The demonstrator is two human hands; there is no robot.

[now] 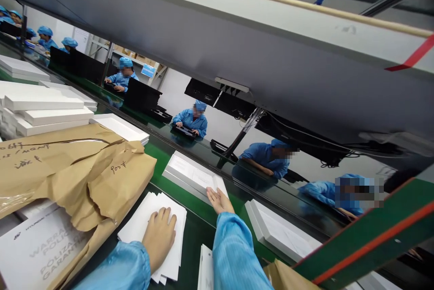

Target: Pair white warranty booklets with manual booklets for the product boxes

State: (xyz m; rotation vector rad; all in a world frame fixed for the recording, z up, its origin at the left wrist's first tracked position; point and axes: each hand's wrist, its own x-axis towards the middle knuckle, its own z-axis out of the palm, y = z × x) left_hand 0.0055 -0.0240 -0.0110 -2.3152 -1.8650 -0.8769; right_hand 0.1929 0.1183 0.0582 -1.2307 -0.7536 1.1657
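Note:
My left hand [158, 236] lies flat, fingers together, on a fanned stack of white paper sheets [140, 224] at the near edge of the bench. My right hand [219, 200] reaches forward with fingers apart and rests on the near corner of an open white box [190, 172] that sits on the green conveyor belt [159, 156]. Both arms wear light blue sleeves. A second white box [278, 231] lies on the belt to the right of my right hand.
Torn brown wrapping paper [77, 172] covers a stack of printed warranty booklets [37, 245] at left. White boxes [44, 109] are piled at the far left. A grey shelf [271, 46] hangs overhead. Several people in blue caps work across the belt.

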